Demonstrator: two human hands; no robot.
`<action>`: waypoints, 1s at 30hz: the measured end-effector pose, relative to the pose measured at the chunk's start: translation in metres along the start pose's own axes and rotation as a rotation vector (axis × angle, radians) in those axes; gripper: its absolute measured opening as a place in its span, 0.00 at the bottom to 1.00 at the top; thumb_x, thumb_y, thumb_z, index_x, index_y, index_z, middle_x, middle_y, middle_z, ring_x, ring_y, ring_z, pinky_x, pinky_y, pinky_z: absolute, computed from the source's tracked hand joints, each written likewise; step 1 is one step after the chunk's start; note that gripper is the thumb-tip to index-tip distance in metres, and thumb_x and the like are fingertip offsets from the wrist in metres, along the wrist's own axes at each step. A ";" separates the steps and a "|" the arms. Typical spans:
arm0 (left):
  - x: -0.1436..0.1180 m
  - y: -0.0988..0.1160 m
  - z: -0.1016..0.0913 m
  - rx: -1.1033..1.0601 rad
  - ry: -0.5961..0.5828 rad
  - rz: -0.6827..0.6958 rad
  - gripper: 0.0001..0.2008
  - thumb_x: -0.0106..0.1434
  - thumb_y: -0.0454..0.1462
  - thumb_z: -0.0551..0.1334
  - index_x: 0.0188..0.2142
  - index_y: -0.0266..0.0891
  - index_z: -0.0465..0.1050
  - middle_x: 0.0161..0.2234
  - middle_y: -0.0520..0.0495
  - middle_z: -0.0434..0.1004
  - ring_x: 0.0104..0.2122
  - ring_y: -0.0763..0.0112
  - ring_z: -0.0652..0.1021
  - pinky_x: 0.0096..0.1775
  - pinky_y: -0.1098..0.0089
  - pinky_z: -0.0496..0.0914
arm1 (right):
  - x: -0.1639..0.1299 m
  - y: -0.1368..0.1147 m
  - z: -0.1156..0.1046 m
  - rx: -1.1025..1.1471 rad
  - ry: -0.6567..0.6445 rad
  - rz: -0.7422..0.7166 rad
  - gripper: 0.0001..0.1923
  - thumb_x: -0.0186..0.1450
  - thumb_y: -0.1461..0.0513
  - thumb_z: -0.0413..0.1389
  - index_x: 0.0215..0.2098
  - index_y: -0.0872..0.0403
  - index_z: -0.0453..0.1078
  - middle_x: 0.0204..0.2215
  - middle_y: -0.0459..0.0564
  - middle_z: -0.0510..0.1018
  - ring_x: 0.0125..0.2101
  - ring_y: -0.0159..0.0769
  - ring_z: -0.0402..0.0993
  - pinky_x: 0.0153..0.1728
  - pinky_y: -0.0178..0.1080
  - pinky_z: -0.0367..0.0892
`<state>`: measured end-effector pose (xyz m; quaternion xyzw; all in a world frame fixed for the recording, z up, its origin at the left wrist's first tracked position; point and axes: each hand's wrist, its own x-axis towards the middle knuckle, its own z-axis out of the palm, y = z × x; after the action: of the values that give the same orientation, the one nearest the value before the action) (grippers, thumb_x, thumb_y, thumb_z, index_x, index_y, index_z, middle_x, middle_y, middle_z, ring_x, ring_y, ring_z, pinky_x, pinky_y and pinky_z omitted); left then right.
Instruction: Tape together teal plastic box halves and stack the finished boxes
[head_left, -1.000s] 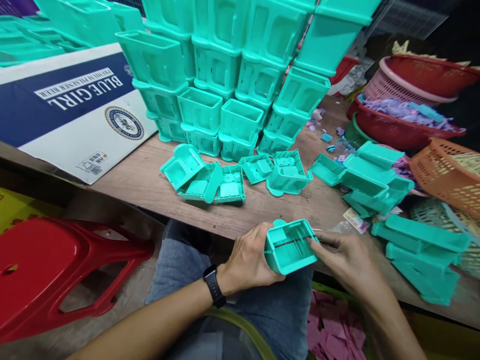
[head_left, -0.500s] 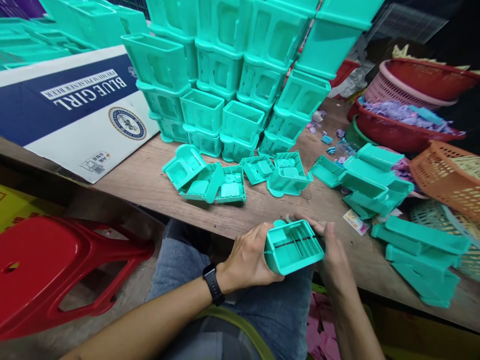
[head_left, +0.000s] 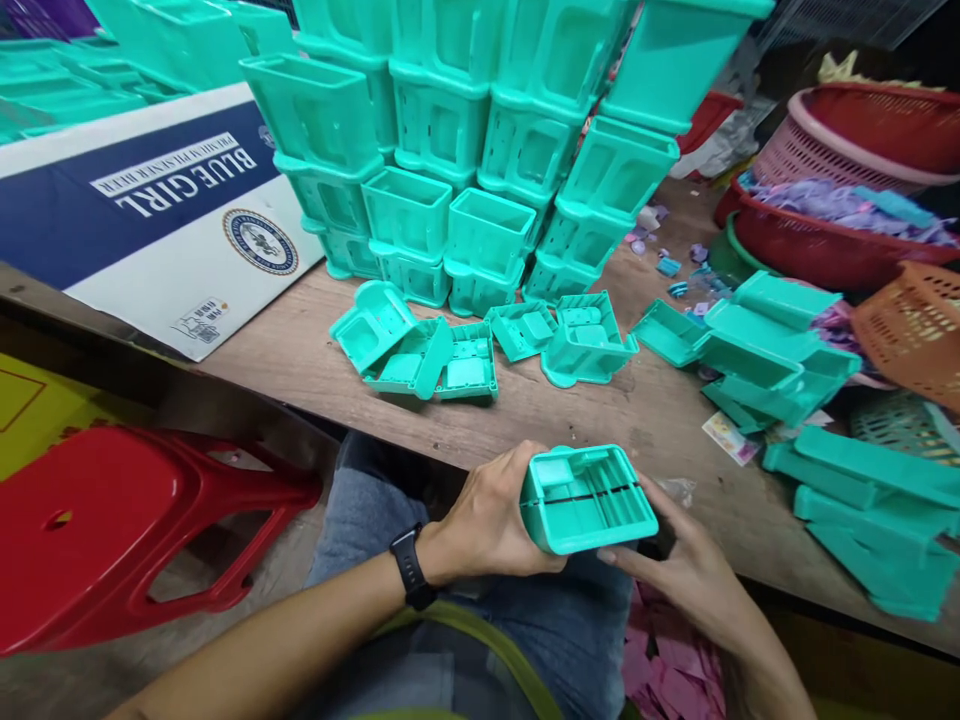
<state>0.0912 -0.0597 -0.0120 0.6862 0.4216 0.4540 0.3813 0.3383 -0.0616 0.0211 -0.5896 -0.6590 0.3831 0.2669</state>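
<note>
Teal plastic fills the view, and one teal box-shaped part (head_left: 587,497) sits between both hands just in front of the near edge of the wooden tabletop (head_left: 300,350), above the person's lap. Its open, ribbed side faces up, with a thin dark line running across it. The left hand (head_left: 487,520) is curled around the part's left end, thumb on top near the rim and fingers wrapped underneath, a firm, closed grip. The right hand (head_left: 686,570) lies at the part's 4 o'clock, palm turned up and fingers loosely spread; its fingertips touch the lower right edge from below, supporting rather than clamping. A black watch (head_left: 409,567) sits on the left wrist.

At 12 o'clock from the held part, loose teal pieces (head_left: 450,350) lie scattered on the tabletop, and behind them stands a stacked wall of teal bins (head_left: 450,150). At 3 o'clock more teal lids (head_left: 862,500) are piled. A red stool (head_left: 112,520) stands at 9 o'clock, and a printed cardboard sheet (head_left: 150,220) lies at 10 o'clock.
</note>
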 end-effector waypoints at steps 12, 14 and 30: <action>-0.005 0.038 -0.015 -0.081 -0.028 -0.001 0.33 0.46 0.40 0.74 0.52 0.44 0.68 0.42 0.49 0.82 0.41 0.55 0.85 0.43 0.60 0.79 | -0.005 -0.031 0.000 0.048 -0.009 -0.064 0.24 0.42 0.45 0.76 0.21 0.50 0.75 0.20 0.47 0.78 0.25 0.45 0.77 0.32 0.42 0.78; -0.005 0.039 -0.017 -0.090 -0.058 -0.004 0.36 0.46 0.41 0.74 0.54 0.44 0.67 0.44 0.48 0.82 0.43 0.55 0.85 0.44 0.60 0.79 | -0.007 -0.035 0.001 0.047 0.007 -0.069 0.24 0.42 0.45 0.76 0.20 0.50 0.73 0.19 0.46 0.77 0.22 0.42 0.75 0.29 0.41 0.77; -0.009 0.040 -0.018 -0.046 -0.078 0.077 0.38 0.45 0.46 0.76 0.54 0.43 0.66 0.45 0.45 0.80 0.41 0.56 0.84 0.47 0.59 0.80 | -0.018 -0.032 0.000 0.111 -0.030 -0.158 0.20 0.53 0.44 0.72 0.23 0.50 0.76 0.18 0.47 0.77 0.31 0.50 0.81 0.36 0.45 0.80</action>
<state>0.0815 -0.0793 0.0272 0.7101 0.3691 0.4508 0.3954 0.3226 -0.0795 0.0492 -0.5144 -0.6851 0.4056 0.3187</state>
